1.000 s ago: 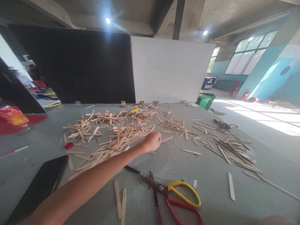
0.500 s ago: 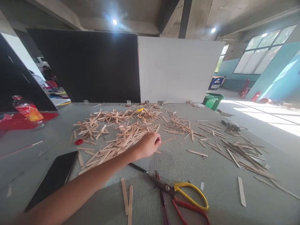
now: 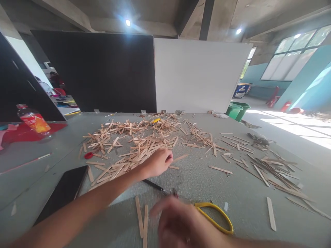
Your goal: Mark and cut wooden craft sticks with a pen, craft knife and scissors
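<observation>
Our left hand [image 3: 157, 162] rests curled at the near edge of the heap of wooden sticks [image 3: 134, 148] on the worktop [image 3: 196, 179], fingers drawn together on one stick, we judge (the grip is hidden). Our right hand [image 3: 186, 224] hangs blurred and loosely spread over the yellow-handled scissors [image 3: 214, 215], holding nothing. A blind grab there risks the blades, or knocks the two sticks [image 3: 141, 217] just beside

Thin wooden stick [image 3: 180, 157] lies flat on grey table, beside the heaped sticks [image 3: 134, 144] (pale, tangled).
</observation>
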`<state>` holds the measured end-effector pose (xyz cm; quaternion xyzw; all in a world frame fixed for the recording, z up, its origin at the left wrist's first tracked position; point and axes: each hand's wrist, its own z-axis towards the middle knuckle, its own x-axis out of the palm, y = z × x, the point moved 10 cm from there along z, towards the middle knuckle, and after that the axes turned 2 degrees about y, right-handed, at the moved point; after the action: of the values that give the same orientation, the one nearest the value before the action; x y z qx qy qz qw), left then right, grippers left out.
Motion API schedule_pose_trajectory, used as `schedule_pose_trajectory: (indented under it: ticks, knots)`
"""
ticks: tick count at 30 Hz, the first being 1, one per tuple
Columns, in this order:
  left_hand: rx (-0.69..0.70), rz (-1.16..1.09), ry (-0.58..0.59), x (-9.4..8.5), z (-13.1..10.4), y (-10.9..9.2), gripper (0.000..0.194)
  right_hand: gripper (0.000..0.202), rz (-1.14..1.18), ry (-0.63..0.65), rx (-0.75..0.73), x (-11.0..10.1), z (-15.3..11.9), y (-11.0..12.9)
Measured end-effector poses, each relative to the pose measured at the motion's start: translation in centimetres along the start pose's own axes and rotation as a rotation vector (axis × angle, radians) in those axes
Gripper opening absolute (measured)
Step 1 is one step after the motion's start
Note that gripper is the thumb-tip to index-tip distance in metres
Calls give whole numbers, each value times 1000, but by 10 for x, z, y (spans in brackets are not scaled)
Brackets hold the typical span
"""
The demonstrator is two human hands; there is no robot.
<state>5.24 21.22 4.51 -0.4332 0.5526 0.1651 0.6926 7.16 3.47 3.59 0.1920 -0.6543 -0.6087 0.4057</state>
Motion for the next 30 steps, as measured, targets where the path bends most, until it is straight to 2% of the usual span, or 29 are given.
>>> schedule_pose_trajectory:
  ticks: [2, 4, 6, 8, 17, 30]
  knots:
    - [-3, -22, 37, 8, -1, 7, 27, 36, -51, -249, -87, -44, -1, -1]
    - [-13, -42, 69, 15, -2, 14, 28, 32, -29, -405, -121, -76, -8, -3]
    - [-23, -56, 90, 20, -4, 18, 27, 28, 89, -494, -124, -98, -17, -8]
    - [-24, -66, 102, 22, -5, 19, 27, 29, 187, -536, -119, -110, -22, -11]
    - [24, -31, 53, 26, -9, 14, 25, 42, 253, -548, -135, -123, -19, -13]
    - [125, 12, 5, 32, -15, 3, 21, 49, 272, -503, -156, -122, -18, -16]
